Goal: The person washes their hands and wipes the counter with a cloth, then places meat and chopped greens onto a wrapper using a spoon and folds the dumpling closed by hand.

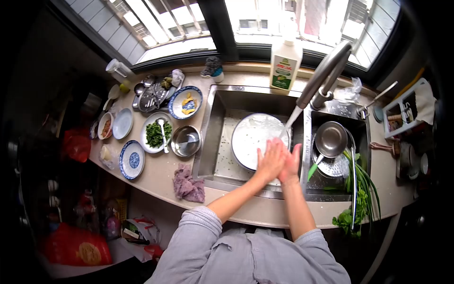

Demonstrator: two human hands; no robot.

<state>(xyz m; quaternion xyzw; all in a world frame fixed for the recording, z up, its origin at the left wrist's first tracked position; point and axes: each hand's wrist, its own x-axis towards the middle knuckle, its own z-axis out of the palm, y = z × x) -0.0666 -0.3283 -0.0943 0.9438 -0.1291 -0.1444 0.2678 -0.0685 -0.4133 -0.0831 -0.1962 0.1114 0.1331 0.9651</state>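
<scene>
My left hand [270, 162] lies flat against my right hand [290, 165] with its fingers stretched out. Both palms are pressed together, and the right thumb sticks out to the side. Above them, a water stream [292, 116] runs from the grey tap [318, 78] onto my hands. Beneath is a large white basin [247, 135], in the left bowl of the steel sink [222, 113]; whitish, cloudy water seems to fill it. Small dark bits are scattered on the sink floor. Part of the right hand's fingers is hidden behind the left.
The right sink bowl holds a steel ladle [330, 140] with a green handle and leafy greens [362, 194] hanging over its edge. To the left are a plate of chopped greens [154, 135], a metal bowl [186, 141], several dishes and a purple cloth [188, 183]. A white bottle [285, 66] stands behind.
</scene>
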